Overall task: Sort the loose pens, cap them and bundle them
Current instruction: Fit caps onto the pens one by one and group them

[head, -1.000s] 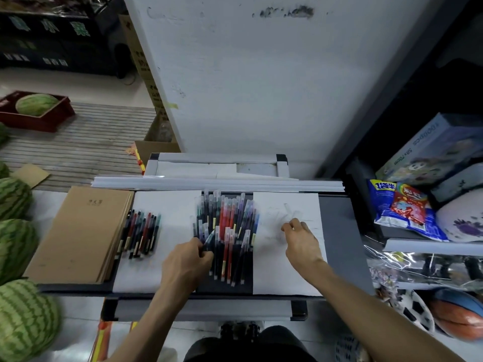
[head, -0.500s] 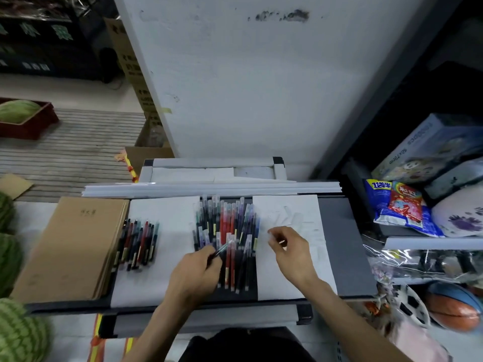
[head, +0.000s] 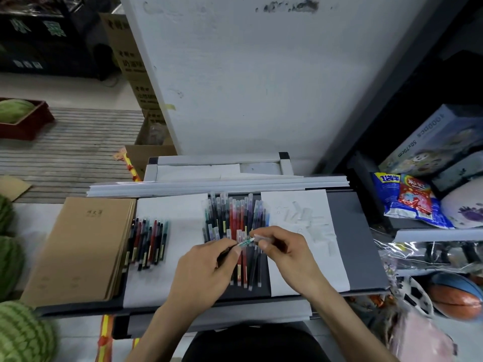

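Note:
A pile of loose pens in red, dark and purple lies in the middle of the grey table. A smaller row of capped pens lies on white paper to the left. My left hand pinches a teal pen, its tip pointing right. My right hand pinches a clear cap right at that tip. Both hands hover over the near end of the pile.
Brown notebooks lie at the table's left end, and a white sheet to the right of the pile. Watermelons sit at the far left. Shelves on the right hold snack bags, boxes and balls.
My left hand lifted a teal pen out of the pile. My right hand came left off the white sheet with a cap and met the pen's tip.

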Demonstrator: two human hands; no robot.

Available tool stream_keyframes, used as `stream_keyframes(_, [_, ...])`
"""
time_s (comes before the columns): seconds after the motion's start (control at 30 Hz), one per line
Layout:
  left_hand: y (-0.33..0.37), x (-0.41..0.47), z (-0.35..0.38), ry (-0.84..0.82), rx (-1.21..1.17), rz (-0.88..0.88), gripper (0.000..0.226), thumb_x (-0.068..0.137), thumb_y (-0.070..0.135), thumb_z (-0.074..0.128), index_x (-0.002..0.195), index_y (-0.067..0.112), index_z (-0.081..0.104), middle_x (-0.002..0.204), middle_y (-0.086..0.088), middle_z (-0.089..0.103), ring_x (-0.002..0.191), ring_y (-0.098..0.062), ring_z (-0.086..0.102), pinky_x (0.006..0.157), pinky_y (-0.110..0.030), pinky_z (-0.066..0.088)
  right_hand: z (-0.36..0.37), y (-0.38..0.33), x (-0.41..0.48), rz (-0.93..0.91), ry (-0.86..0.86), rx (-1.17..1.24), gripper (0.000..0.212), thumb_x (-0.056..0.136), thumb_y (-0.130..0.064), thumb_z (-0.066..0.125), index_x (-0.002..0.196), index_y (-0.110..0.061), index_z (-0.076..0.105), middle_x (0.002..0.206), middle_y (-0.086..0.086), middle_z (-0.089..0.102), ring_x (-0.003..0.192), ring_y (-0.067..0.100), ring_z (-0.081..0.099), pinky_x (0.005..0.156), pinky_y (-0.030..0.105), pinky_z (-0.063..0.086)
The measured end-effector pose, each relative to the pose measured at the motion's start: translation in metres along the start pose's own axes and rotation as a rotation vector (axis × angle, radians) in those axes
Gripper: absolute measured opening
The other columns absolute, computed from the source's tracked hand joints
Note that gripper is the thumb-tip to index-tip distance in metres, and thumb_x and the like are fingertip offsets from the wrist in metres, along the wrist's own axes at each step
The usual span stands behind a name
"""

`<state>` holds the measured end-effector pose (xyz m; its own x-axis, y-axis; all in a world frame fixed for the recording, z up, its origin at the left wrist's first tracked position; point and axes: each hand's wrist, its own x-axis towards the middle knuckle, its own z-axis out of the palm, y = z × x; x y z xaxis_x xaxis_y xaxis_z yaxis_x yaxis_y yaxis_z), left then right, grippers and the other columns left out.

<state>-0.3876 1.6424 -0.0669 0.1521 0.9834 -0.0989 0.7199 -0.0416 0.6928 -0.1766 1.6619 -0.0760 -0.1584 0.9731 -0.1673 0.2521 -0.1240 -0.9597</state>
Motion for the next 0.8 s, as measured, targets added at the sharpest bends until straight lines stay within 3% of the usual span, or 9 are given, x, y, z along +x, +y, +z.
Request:
stream_keyframes(0.23, [-0.001, 0.001, 0.000, -0.053, 0.193, 0.137, 0.024, 0.105, 0.051, 0.045, 0.109, 0.041, 0.066, 0.082, 0.017, 0.062, 0.073, -0.009, 0.058, 0.063, -0.029, 0.049, -0.003, -0.003, -0.002, -0.061, -0.093, -0.220, 0.031, 0.095, 0.000, 0.069, 0.104, -0.027, 0.082, 0.094, -0.012, 0.069, 0.094, 0.009, 0.065, 0.080, 0.011, 0.045])
stream_keyframes(0.33, [-0.002, 0.002, -0.001, -0.071, 0.255, 0.184, 0.031, 0.105, 0.051, 0.038, 0.101, 0.036, 0.065, 0.078, 0.014, 0.058, 0.070, -0.012, 0.056, 0.061, -0.036, 0.049, -0.001, -0.003, -0.002, -0.004, -0.077, -0.219, 0.031, 0.093, -0.001, 0.070, 0.097, -0.029, 0.083, 0.090, -0.014, 0.073, 0.090, 0.006, 0.066, 0.078, 0.011, 0.046])
stream_keyframes(0.5, [-0.007, 0.003, 0.006, -0.046, 0.344, 0.250, 0.034, 0.103, 0.046, 0.036, 0.091, 0.029, 0.063, 0.073, 0.009, 0.052, 0.066, -0.015, 0.053, 0.055, -0.037, 0.043, 0.005, 0.001, 0.000, 0.081, -0.073, -0.247, 0.032, 0.092, -0.001, 0.067, 0.086, -0.028, 0.082, 0.084, -0.011, 0.077, 0.085, 0.007, 0.071, 0.082, 0.022, 0.057])
stream_keyframes(0.57, [-0.010, 0.002, 0.007, -0.034, 0.320, 0.236, 0.033, 0.103, 0.045, 0.038, 0.089, 0.029, 0.064, 0.071, 0.010, 0.052, 0.065, -0.015, 0.052, 0.054, -0.037, 0.042, 0.009, 0.000, 0.003, 0.089, -0.081, -0.243, 0.032, 0.093, -0.001, 0.065, 0.084, -0.027, 0.082, 0.078, -0.012, 0.076, 0.079, 0.007, 0.071, 0.076, 0.019, 0.055])
stream_keyframes(0.67, [-0.016, 0.002, 0.008, -0.042, 0.261, 0.183, 0.037, 0.103, 0.051, 0.033, 0.098, 0.034, 0.066, 0.079, 0.014, 0.059, 0.072, -0.012, 0.056, 0.059, -0.034, 0.046, 0.014, -0.001, 0.008, 0.102, -0.099, -0.163, 0.029, 0.095, -0.004, 0.064, 0.082, -0.025, 0.079, 0.071, -0.008, 0.072, 0.067, 0.005, 0.065, 0.068, 0.016, 0.050])
stream_keyframes(0.8, [-0.026, 0.013, 0.021, -0.113, 0.055, 0.082, 0.022, 0.107, 0.042, 0.046, 0.100, 0.034, 0.065, 0.081, 0.011, 0.063, 0.076, -0.010, 0.057, 0.066, -0.027, 0.046, 0.022, 0.008, 0.013, 0.201, -0.029, 0.141, 0.016, 0.098, -0.009, 0.068, 0.108, -0.019, 0.075, 0.085, 0.007, 0.077, 0.073, 0.013, 0.068, 0.070, 0.024, 0.055])
